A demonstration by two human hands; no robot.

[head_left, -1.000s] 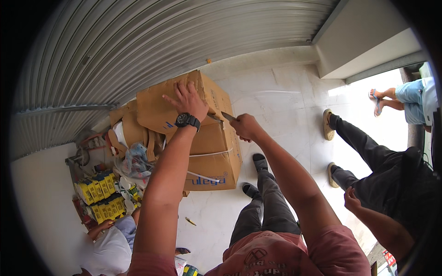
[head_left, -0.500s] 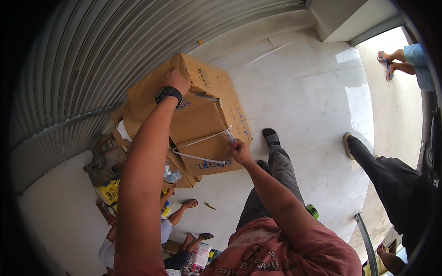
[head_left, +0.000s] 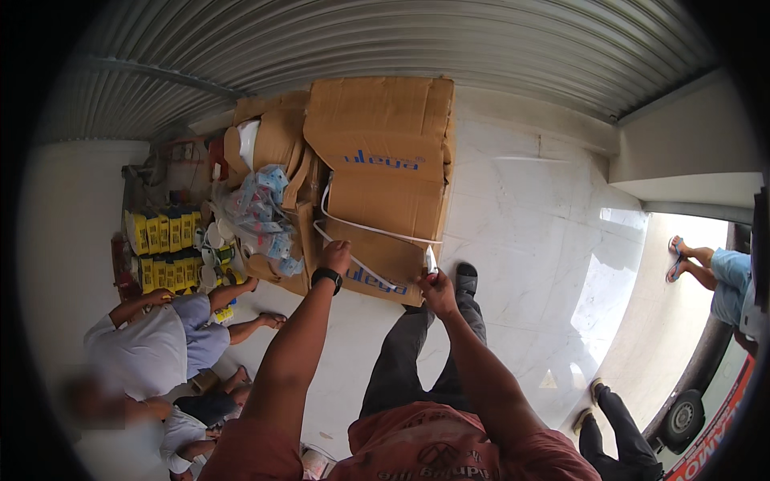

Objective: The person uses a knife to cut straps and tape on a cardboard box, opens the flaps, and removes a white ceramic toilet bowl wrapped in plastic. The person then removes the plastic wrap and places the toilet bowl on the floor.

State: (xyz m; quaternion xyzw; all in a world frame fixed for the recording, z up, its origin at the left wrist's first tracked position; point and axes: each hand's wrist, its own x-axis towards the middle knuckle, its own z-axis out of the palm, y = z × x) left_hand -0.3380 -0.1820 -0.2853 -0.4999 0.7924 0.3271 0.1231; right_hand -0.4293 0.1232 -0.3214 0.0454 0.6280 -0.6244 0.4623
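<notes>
A large brown cardboard box [head_left: 385, 192] with blue print stands in front of me. Loose white strapping [head_left: 377, 232] lies across its near part. My left hand [head_left: 335, 255] is closed at the box's near left edge, where the strap passes into its fingers. At the near right corner, my right hand [head_left: 435, 290] grips a short bladed tool [head_left: 431, 258]. Its pale blade points away from me, close to the strap's end; the fingers cover the handle, so its exact kind is unclear.
Left of the box lie folded cardboard [head_left: 277, 132], plastic-wrapped packets [head_left: 269, 216] and stacked yellow-and-black packs [head_left: 164, 232]. A person in a white shirt [head_left: 148, 345] sits nearby. A corrugated shutter [head_left: 385, 40] stands behind. Other people's legs [head_left: 698, 268] show at right.
My left hand has left the box's top and come down to the strap at the near left edge. My right hand still grips the tool. My view has turned, showing more at left.
</notes>
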